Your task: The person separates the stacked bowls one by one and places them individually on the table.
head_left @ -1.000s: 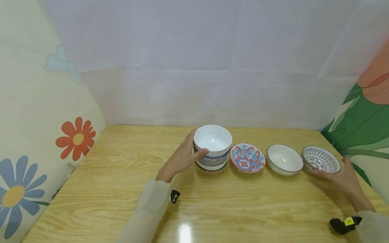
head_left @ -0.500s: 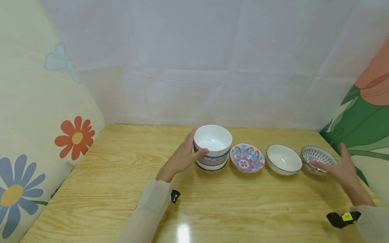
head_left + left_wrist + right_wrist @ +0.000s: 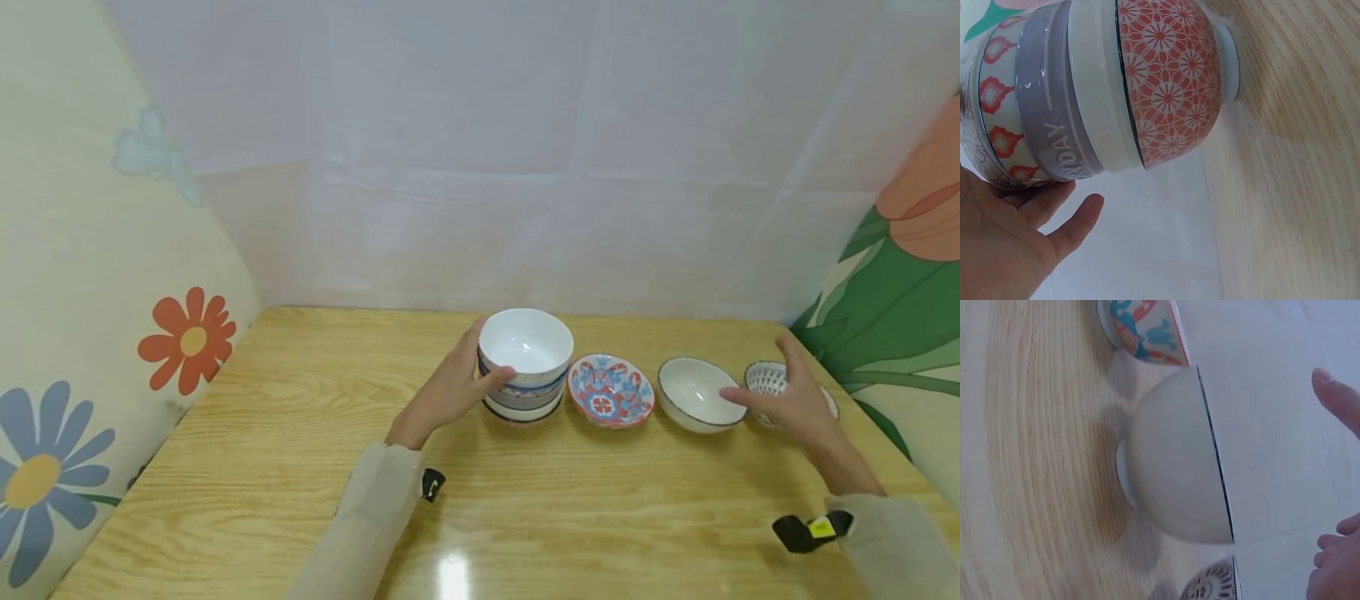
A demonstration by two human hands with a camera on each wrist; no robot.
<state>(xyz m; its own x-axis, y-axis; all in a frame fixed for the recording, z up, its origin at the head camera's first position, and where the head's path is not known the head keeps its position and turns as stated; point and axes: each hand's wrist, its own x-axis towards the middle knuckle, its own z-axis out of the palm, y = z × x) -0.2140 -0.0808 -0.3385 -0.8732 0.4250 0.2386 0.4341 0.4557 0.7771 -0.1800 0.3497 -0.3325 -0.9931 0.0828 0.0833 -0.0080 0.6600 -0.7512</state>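
Note:
My left hand [image 3: 453, 385] holds the side of a stack of several bowls [image 3: 527, 398], its thumb across the front near the white top bowl [image 3: 525, 342]. In the left wrist view the lowest bowl [image 3: 1172, 75] is red with white flowers, and a grey bowl [image 3: 1050, 94] sits higher in the stack. My right hand [image 3: 798, 407] hangs with fingers spread above the gap between a cream bowl [image 3: 697, 390] with a dark rim and a black-and-white patterned bowl [image 3: 765, 379], which it partly hides. In the right wrist view the thumb [image 3: 1338, 397] is apart from the cream bowl [image 3: 1175, 462].
A shallow red-and-blue patterned bowl [image 3: 609, 392] stands between the stack and the cream bowl. All of them rest on a wooden table [image 3: 585, 517]. A white cloth [image 3: 450, 167] hangs behind it, with flowered cloths at both sides.
My right hand has let go of the black-and-white patterned bowl and moved left toward the cream bowl. The left hand and the stack have stayed in place.

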